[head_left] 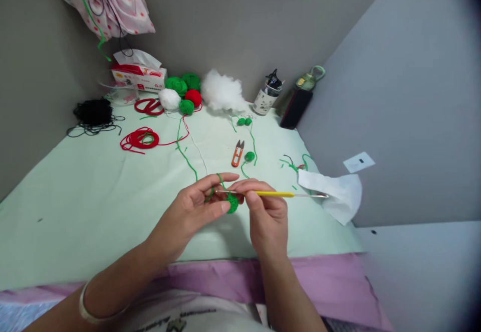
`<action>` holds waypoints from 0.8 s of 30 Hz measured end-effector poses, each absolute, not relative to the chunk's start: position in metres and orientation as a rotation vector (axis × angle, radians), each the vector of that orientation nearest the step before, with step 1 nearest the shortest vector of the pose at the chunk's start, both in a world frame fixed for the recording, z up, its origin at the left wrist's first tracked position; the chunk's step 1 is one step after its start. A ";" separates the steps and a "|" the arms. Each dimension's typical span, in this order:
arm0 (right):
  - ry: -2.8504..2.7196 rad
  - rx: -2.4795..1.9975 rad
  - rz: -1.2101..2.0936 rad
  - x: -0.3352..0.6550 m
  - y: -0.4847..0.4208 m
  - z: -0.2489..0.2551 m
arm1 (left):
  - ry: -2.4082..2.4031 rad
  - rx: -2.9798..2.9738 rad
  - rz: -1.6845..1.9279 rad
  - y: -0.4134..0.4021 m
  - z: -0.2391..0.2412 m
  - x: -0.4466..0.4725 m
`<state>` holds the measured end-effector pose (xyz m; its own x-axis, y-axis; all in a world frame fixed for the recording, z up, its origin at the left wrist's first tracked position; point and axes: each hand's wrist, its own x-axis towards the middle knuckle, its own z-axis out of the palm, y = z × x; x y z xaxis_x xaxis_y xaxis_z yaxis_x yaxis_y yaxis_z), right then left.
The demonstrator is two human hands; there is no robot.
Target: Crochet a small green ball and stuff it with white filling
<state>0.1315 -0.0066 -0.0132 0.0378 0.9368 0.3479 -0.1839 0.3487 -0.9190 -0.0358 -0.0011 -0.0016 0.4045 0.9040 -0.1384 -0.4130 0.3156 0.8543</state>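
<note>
Here at frame centre my right hand [267, 216] pinches the yellow crochet hook [274, 194], lying level, tail toward the right edge, tip pointing left into the green crochet piece [232, 203] that my left hand [195, 206] grips just beside it.

Pinching a small, round green crochet piece [232, 204] at the fingertips of the left hand [195, 206], just above the pale green table [93, 196]. Gripping a crochet hook [276, 194] in the right hand [267, 216]: yellow handle, bare metal at both ends, lying nearly level, tip pointing left at the top of the piece, tail sticking out to the right. Trailing a green yarn strand [187, 157] from the piece over the left forefinger and away across the table.
</note>
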 end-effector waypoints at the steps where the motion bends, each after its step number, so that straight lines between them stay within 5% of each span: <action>1: -1.189 -0.818 1.028 0.131 -0.007 -0.013 | 0.712 0.845 0.966 -0.001 -0.002 -0.036; 13: -1.140 -0.837 1.060 0.136 -0.009 -0.007 | 0.829 0.957 1.002 -0.002 -0.004 -0.040; 24: -1.737 -0.817 0.239 0.136 -0.023 -0.007 | 1.182 1.222 1.176 -0.010 0.000 -0.031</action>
